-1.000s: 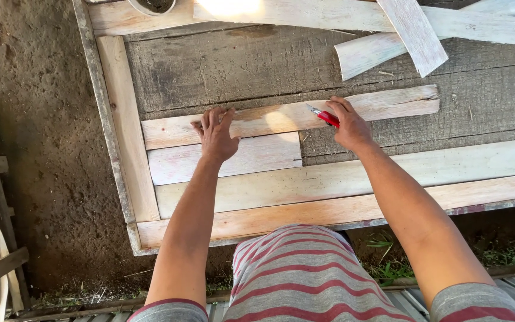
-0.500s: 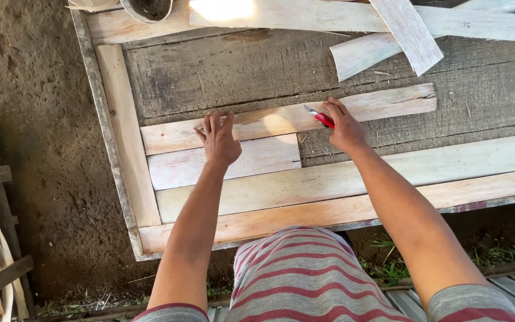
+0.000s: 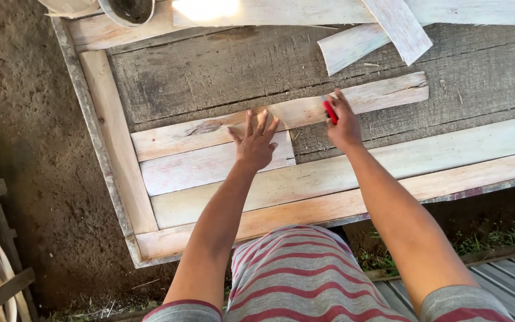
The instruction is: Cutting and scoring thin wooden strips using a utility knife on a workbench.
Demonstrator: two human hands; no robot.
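We pressed our left hand flat, fingers spread, on the long pale slat lying across the grey board, while our right hand clenched a red marker at its upper edge, judging that firm downward pressure would stop the slat slipping.

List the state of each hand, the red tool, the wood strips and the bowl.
left hand: flat, fingers spread, pressing on the strips
right hand: closed around the red tool
red tool: gripped, tip on the long strip
long strip: lying flat
short strip: lying flat
bowl: upright, dark contents
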